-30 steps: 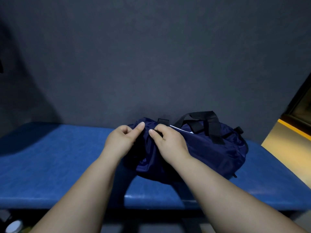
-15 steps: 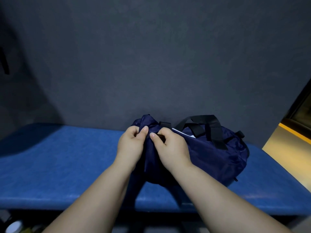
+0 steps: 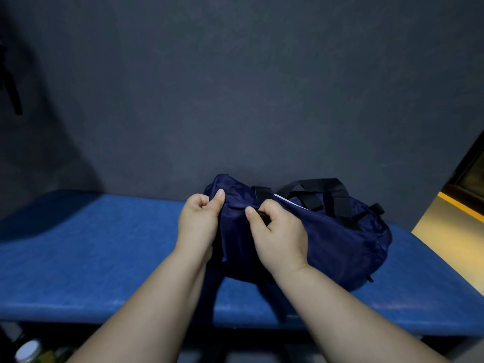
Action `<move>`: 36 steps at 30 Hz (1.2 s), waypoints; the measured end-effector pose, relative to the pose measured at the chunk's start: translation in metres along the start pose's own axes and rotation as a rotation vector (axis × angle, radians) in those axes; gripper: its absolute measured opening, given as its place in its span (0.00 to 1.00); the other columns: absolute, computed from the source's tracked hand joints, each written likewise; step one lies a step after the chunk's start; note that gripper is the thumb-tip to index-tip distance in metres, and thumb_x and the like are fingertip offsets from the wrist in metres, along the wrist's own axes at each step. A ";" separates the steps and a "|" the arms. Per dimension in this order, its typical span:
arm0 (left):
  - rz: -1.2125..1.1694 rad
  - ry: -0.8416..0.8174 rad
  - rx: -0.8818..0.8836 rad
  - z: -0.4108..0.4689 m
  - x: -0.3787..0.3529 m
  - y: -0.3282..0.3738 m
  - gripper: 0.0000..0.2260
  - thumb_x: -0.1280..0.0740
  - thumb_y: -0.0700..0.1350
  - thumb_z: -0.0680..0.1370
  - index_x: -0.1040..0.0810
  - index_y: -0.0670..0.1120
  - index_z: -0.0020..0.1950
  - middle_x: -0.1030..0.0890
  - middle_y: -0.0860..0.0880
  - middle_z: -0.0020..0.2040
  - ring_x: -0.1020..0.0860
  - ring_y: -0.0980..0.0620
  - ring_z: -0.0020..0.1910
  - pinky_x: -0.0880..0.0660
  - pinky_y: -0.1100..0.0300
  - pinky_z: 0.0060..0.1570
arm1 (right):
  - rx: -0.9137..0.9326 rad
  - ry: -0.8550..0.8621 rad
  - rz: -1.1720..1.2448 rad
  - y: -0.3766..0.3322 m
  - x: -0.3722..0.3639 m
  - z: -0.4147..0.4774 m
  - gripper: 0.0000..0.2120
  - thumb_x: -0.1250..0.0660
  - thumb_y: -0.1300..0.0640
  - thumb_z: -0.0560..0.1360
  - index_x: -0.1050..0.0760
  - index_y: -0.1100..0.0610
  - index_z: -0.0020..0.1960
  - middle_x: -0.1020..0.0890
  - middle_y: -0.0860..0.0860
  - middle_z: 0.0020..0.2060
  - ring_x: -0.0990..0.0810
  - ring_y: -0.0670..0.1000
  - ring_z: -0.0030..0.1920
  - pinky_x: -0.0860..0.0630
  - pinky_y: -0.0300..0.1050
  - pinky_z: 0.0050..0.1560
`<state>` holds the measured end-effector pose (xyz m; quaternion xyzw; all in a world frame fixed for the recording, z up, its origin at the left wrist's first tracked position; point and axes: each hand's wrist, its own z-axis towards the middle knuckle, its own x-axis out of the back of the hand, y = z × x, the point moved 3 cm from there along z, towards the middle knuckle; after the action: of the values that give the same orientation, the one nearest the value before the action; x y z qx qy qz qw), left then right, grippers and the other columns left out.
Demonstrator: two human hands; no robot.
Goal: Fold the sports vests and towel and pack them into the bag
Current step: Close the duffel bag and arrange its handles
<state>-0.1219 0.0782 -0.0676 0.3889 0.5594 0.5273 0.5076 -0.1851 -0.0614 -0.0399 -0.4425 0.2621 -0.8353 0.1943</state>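
A navy blue duffel bag with black strap handles lies on the blue padded bench, against the wall. My left hand pinches the bag's fabric at its left end. My right hand pinches a small dark piece, seemingly a zip pull, at the top seam just right of the left hand. A thin white strip shows in the opening behind my right hand. No vests or towel lie outside the bag.
A dark grey wall rises right behind the bench. The floor at right is lit yellow. A white-lidded container sits on the floor under the bench's front left.
Both hands rose a little and moved right along the bag's left end. The left end of the bag is now pulled up higher. My right hand's fingers have curled tighter at the seam.
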 end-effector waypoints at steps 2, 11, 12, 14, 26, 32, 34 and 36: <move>-0.016 0.011 0.003 0.000 0.001 0.000 0.18 0.31 0.54 0.76 0.36 0.48 0.36 0.32 0.47 0.32 0.36 0.50 0.29 0.38 0.57 0.30 | 0.017 0.022 -0.002 0.002 0.003 -0.001 0.16 0.37 0.44 0.78 0.32 0.53 0.37 0.29 0.45 0.26 0.29 0.49 0.34 0.35 0.45 0.42; -0.067 0.040 0.020 0.003 0.001 0.002 0.18 0.30 0.54 0.76 0.35 0.48 0.37 0.31 0.46 0.35 0.34 0.49 0.34 0.35 0.54 0.37 | 0.048 0.144 -0.012 0.019 0.017 -0.006 0.15 0.41 0.42 0.73 0.26 0.52 0.36 0.32 0.42 0.22 0.30 0.46 0.31 0.35 0.46 0.48; -0.081 0.043 0.024 0.004 0.001 0.002 0.17 0.30 0.54 0.76 0.35 0.48 0.37 0.31 0.46 0.36 0.34 0.49 0.35 0.35 0.54 0.38 | 0.045 0.153 -0.023 0.022 0.019 -0.007 0.15 0.40 0.42 0.73 0.26 0.51 0.36 0.32 0.42 0.22 0.29 0.45 0.32 0.36 0.45 0.50; -0.100 0.046 0.027 0.004 0.002 0.002 0.18 0.30 0.54 0.76 0.35 0.48 0.36 0.31 0.46 0.35 0.34 0.49 0.36 0.35 0.54 0.38 | 0.047 0.183 -0.063 0.027 0.024 -0.010 0.14 0.40 0.42 0.74 0.25 0.50 0.36 0.31 0.43 0.23 0.28 0.43 0.32 0.39 0.43 0.51; -0.032 0.062 0.007 -0.001 0.004 0.007 0.18 0.31 0.52 0.77 0.37 0.48 0.35 0.33 0.49 0.32 0.37 0.52 0.30 0.38 0.57 0.31 | 0.042 0.301 -0.065 0.049 0.043 -0.015 0.09 0.35 0.47 0.72 0.26 0.50 0.35 0.23 0.42 0.32 0.26 0.43 0.37 0.44 0.40 0.47; 0.011 0.068 0.000 -0.002 0.007 0.005 0.18 0.31 0.52 0.77 0.37 0.48 0.35 0.33 0.50 0.32 0.37 0.52 0.31 0.38 0.57 0.32 | 0.059 0.332 -0.040 0.054 0.043 -0.015 0.10 0.33 0.50 0.70 0.28 0.53 0.33 0.24 0.42 0.41 0.29 0.43 0.41 0.42 0.44 0.50; 0.021 0.066 0.001 -0.003 0.008 0.003 0.18 0.31 0.52 0.77 0.37 0.48 0.35 0.33 0.50 0.32 0.37 0.53 0.31 0.37 0.57 0.32 | 0.065 0.333 -0.044 0.055 0.041 -0.016 0.11 0.33 0.50 0.70 0.30 0.53 0.32 0.26 0.42 0.42 0.29 0.43 0.41 0.41 0.45 0.52; 0.031 0.066 0.001 -0.004 0.009 0.003 0.18 0.31 0.52 0.78 0.37 0.48 0.35 0.34 0.50 0.32 0.37 0.53 0.30 0.38 0.57 0.32 | 0.073 0.333 -0.046 0.055 0.041 -0.016 0.12 0.33 0.50 0.70 0.32 0.51 0.31 0.27 0.42 0.42 0.30 0.43 0.40 0.40 0.46 0.53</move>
<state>-0.1274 0.0863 -0.0661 0.3802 0.5700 0.5474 0.4805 -0.2152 -0.1230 -0.0550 -0.2964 0.2499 -0.9103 0.1452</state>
